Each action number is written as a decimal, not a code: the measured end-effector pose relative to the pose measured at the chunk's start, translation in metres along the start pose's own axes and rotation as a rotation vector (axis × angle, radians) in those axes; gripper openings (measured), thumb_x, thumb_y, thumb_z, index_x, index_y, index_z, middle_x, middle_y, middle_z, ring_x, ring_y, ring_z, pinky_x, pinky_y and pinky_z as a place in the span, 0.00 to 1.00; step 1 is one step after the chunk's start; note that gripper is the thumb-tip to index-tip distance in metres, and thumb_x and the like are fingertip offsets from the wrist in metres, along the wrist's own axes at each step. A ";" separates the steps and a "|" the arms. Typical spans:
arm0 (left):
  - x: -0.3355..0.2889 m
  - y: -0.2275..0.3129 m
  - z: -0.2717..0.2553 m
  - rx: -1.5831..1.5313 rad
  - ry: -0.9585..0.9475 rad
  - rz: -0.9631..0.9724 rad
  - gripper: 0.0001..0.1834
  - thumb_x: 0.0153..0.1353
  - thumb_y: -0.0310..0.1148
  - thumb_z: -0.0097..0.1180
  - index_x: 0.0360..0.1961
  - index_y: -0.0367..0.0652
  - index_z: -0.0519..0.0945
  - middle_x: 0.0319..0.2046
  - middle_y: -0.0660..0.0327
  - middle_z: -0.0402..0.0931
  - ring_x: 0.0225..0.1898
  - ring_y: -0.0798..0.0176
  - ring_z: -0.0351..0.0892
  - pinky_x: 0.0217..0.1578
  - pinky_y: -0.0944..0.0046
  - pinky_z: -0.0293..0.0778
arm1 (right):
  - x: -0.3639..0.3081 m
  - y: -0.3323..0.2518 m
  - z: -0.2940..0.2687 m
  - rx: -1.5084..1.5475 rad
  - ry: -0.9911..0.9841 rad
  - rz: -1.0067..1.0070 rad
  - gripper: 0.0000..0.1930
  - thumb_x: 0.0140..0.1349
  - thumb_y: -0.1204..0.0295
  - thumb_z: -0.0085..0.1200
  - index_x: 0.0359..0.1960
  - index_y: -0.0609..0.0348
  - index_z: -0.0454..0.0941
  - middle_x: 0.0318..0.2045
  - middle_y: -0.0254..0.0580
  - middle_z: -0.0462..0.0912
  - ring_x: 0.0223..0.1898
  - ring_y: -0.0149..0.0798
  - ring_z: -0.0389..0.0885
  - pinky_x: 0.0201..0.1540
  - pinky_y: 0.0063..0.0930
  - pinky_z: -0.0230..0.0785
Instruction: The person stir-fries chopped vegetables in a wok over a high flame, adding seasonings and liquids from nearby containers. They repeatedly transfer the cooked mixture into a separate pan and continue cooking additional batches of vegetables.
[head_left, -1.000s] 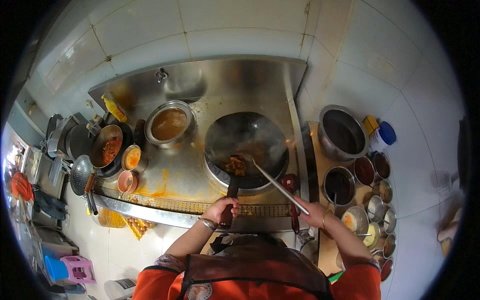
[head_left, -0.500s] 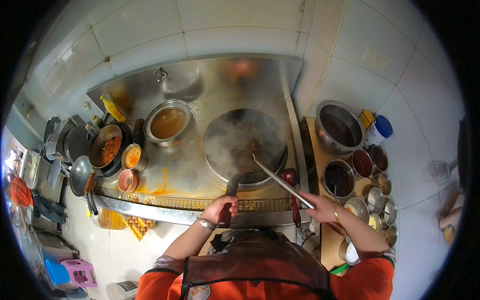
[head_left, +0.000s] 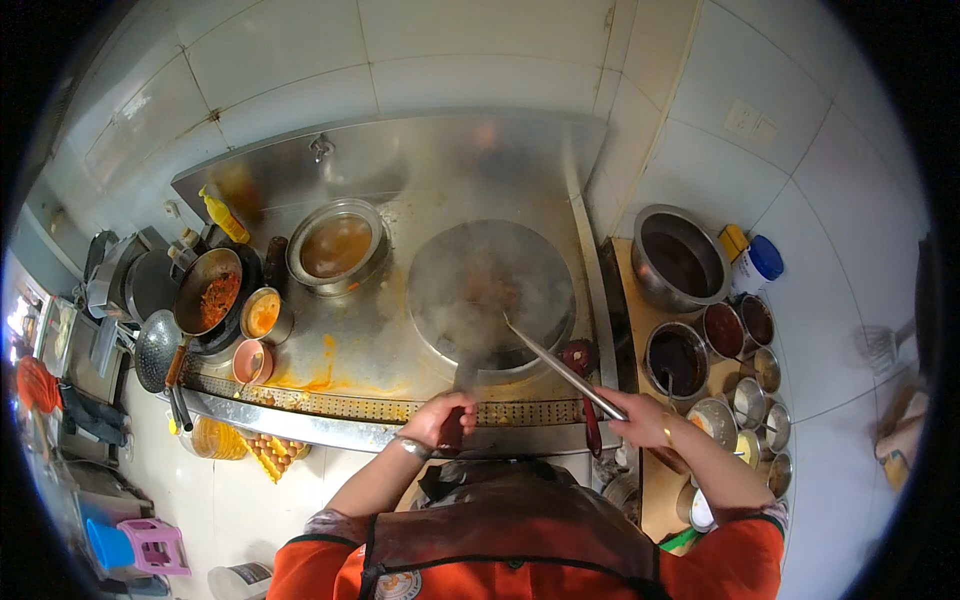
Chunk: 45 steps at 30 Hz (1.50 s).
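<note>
Fingers point(head_left: 440, 412) grip the steaming wok's point(head_left: 490, 290) handle; right hand point(head_left: 640, 418) apparently holds ladle point(head_left: 560, 365).

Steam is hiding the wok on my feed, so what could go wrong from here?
1. Thick steam covers the wok, so the food can hardly be seen and may scorch unnoticed.
2. The left hand grips the wok handle while the right hand works the long ladle; a hard toss could splash hot contents.
3. Orange spills on the stove top could make nearby bowls slide.
</note>
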<state>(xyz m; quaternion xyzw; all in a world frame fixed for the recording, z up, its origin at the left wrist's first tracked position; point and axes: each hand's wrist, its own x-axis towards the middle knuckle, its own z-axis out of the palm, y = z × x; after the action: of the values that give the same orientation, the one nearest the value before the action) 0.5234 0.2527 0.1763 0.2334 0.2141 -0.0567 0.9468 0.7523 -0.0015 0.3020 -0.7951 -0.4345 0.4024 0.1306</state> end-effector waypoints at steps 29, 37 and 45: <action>-0.065 -0.040 -0.096 0.219 0.468 0.175 0.16 0.62 0.40 0.46 0.43 0.39 0.70 0.29 0.59 0.74 0.31 0.63 0.76 0.31 0.65 0.73 | 0.148 0.205 0.339 -0.059 -0.112 -0.256 0.20 0.56 0.58 0.47 0.44 0.59 0.74 0.37 0.49 0.80 0.37 0.46 0.77 0.38 0.37 0.70; -0.125 -0.031 -0.100 0.409 0.638 0.121 0.16 0.61 0.36 0.46 0.44 0.33 0.69 0.28 0.55 0.73 0.29 0.62 0.76 0.28 0.64 0.76 | 0.233 0.274 0.471 -0.327 0.291 0.144 0.22 0.58 0.59 0.44 0.52 0.58 0.66 0.50 0.54 0.71 0.51 0.53 0.68 0.51 0.42 0.59; -0.129 -0.032 -0.105 0.370 0.639 0.135 0.16 0.61 0.36 0.45 0.43 0.34 0.70 0.27 0.57 0.73 0.29 0.63 0.76 0.29 0.65 0.76 | 0.246 0.284 0.462 -0.372 0.072 0.261 0.20 0.60 0.58 0.45 0.47 0.58 0.72 0.48 0.43 0.74 0.47 0.45 0.72 0.43 0.39 0.64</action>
<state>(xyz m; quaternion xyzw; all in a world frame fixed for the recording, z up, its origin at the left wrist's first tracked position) 0.3611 0.2745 0.1349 0.4199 0.4690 0.0441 0.7758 0.6437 -0.0380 -0.2828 -0.8688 -0.3897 0.3004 -0.0562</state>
